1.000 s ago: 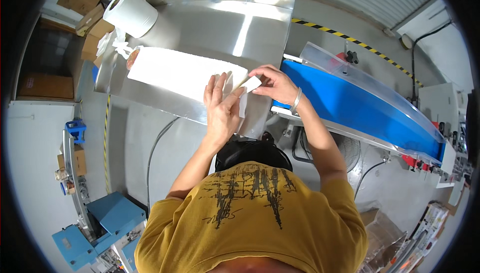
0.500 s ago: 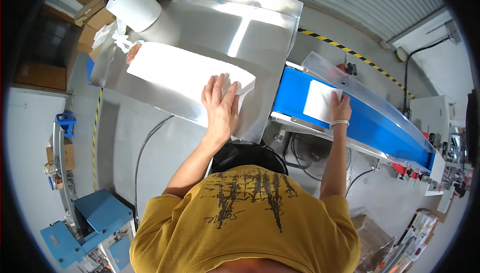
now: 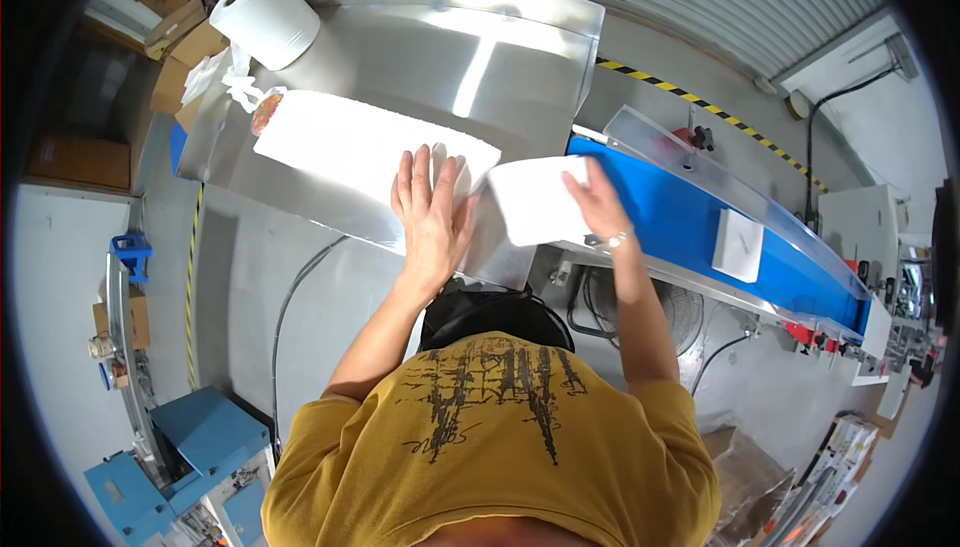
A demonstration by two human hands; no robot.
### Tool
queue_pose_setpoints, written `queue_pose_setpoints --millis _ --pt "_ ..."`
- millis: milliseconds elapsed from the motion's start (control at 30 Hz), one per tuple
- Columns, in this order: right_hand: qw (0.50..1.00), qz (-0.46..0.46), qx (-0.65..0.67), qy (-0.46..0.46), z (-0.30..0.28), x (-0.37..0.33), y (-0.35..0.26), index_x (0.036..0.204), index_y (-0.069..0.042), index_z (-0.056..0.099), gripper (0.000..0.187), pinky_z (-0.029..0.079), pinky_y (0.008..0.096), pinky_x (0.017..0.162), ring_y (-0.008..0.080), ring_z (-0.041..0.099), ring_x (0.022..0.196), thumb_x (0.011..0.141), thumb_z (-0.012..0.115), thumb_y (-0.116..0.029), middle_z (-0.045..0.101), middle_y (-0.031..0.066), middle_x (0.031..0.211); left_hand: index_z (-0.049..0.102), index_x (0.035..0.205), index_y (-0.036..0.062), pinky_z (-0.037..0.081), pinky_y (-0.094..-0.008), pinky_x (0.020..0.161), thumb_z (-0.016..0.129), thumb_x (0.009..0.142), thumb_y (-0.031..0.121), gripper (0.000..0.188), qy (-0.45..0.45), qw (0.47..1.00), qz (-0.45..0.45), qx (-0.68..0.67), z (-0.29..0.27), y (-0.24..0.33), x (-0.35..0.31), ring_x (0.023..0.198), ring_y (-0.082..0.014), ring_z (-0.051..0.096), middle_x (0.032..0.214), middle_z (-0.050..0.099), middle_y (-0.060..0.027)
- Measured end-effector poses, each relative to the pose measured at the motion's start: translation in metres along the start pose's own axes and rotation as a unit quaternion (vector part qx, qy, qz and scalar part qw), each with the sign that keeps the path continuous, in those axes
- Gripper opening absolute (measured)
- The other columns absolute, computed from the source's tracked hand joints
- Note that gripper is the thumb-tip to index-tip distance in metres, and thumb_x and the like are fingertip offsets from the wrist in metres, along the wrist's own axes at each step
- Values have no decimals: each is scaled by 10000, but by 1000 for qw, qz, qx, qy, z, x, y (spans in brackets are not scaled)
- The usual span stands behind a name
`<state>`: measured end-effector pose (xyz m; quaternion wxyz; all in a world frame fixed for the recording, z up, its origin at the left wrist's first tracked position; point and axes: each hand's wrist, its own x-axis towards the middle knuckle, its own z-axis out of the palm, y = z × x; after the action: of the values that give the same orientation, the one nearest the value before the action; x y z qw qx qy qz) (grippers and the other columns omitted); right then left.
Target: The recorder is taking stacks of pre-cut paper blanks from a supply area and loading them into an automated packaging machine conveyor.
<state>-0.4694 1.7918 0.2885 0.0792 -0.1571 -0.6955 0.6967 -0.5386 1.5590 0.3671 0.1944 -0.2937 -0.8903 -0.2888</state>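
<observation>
On the metal table, a long row of white square sheets (image 3: 340, 142), packed on edge, lies slantwise. My left hand (image 3: 432, 222) rests on the near right end of this row, fingers stretched out over it. Between the row's end and the conveyor, my right hand (image 3: 603, 205) grips a white square sheet (image 3: 535, 202) by its right edge, thumb and fingers closed on it. How many layers the piece has I cannot tell. Farther right, another white square piece (image 3: 738, 245) lies on the blue conveyor belt (image 3: 665, 212).
A large white paper roll (image 3: 265, 22) stands at the metal table's (image 3: 400, 47) far left corner, by a patterned red round item (image 3: 266, 114). A clear guard (image 3: 740, 182) runs along the belt's far side. Below the conveyor is a fan (image 3: 670, 312); cardboard boxes (image 3: 180, 47) stand left.
My right hand has come left from the belt and now holds a sheet by the row's end. The white piece on the belt is farther right. My left hand has shifted slightly left.
</observation>
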Motion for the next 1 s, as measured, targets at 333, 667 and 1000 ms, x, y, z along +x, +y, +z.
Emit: queue_pose_setpoints --millis 333,667,1000 --pt "681 -101 -619 378 -74 -28 -4 1155 -64 568 525 428 437 891 353 541 1058 749 740 -349 580 191 1127 680 1067 77 271 -516 1051 665 788 22 285 -25 999 32 -26 7 -13 -5 1287 -412 365 1345 484 -162" --pt "996 -26 -73 39 26 4 -2 1023 -18 538 316 463 309 699 165 559 765 914 619 -303 566 118 826 597 1184 65 231 -518 1070 666 814 108 379 -57 998 5 -8 -6 -27 -1 1349 -404 265 1468 309 -188" --pt "742 -48 -568 353 -42 -19 -13 1125 -39 556 497 414 446 921 337 499 1114 776 727 -348 538 163 1189 681 1055 69 235 -534 1059 655 783 10 280 -23 998 45 -33 2 -34 -5 1300 -393 343 1359 459 -150"
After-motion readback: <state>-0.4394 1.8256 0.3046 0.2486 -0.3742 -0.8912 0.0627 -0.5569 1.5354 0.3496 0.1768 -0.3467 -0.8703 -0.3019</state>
